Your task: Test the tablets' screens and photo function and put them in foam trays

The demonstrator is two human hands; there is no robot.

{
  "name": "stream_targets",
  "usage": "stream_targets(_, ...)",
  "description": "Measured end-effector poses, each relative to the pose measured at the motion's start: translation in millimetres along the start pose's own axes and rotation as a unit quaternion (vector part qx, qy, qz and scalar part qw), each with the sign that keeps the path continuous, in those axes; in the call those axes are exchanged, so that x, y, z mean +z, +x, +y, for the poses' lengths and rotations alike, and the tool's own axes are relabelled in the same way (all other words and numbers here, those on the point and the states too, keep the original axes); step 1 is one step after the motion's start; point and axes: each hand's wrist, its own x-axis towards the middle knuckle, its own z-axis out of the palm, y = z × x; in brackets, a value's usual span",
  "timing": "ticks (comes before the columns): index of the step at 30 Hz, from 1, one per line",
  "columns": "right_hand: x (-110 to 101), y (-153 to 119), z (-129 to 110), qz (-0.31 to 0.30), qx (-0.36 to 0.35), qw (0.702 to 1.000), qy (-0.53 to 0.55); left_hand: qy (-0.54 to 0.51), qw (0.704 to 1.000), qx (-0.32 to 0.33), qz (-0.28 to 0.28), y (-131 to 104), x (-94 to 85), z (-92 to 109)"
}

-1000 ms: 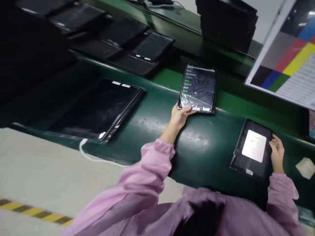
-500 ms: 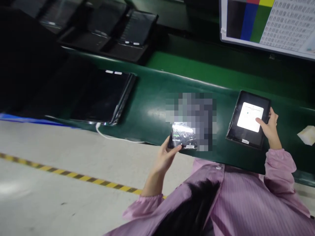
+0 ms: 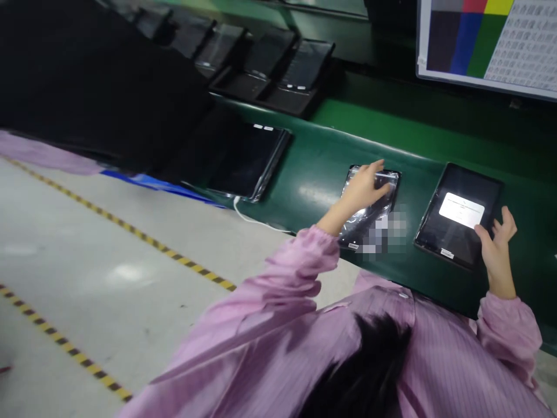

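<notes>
Two tablets lie on the green bench. Over the upper part of the left tablet (image 3: 369,217), which is wrapped in shiny film, my left hand (image 3: 362,187) is spread with its fingers apart. Part of that tablet is blurred out by a mosaic. At the lower right side of the right tablet (image 3: 456,232) is my right hand (image 3: 496,239), with its thumb at the screen edge and its fingers apart. A white message box shows on that tablet's dark screen, and a small label sits at its bottom edge.
Stacked tablets (image 3: 250,159) lie to the left on the green bench (image 3: 313,186), a white cable (image 3: 256,222) by them. Behind stand dark trays (image 3: 296,100) of tablets. A colour chart (image 3: 470,40) hangs at upper right; a large black shape (image 3: 108,87) covers the upper left.
My left hand has let go of the left tablet's lower edge and moved up over its screen. The tablet now lies flat. My right fingers have come off the right tablet's edge; its message box changed.
</notes>
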Motion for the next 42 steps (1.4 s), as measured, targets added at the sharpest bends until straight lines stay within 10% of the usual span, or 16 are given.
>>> stream_targets(8, -14.3, -38.9, -16.4, -0.044, 0.038, 0.998, 0.005, 0.161, 0.986, 0.016, -0.034, 39.6, 32.2, 16.3)
stream_targets(16, 6.9, 0.0, -25.7, -0.001, 0.011, 0.999, -0.043, 0.139, 0.990, 0.001, 0.001, 54.6, 60.3, 2.8)
stream_targets(30, 24.2, 27.2, -3.6, 0.081, -0.075, 0.985, -0.134, 0.083, 0.996, -0.022, -0.038, 46.4, 51.8, 43.9)
stream_targets(35, 28.7, 31.9, 2.5, 0.086, -0.069, 0.983, -0.149, 0.027, 0.999, 0.013, -0.035, -8.5, 39.4, 58.9)
stream_targets(42, 5.4, 39.2, -37.1, 0.016, 0.009, 0.977, -0.211, -0.232, 0.952, -0.024, -0.199, -103.8, 71.0, 80.0)
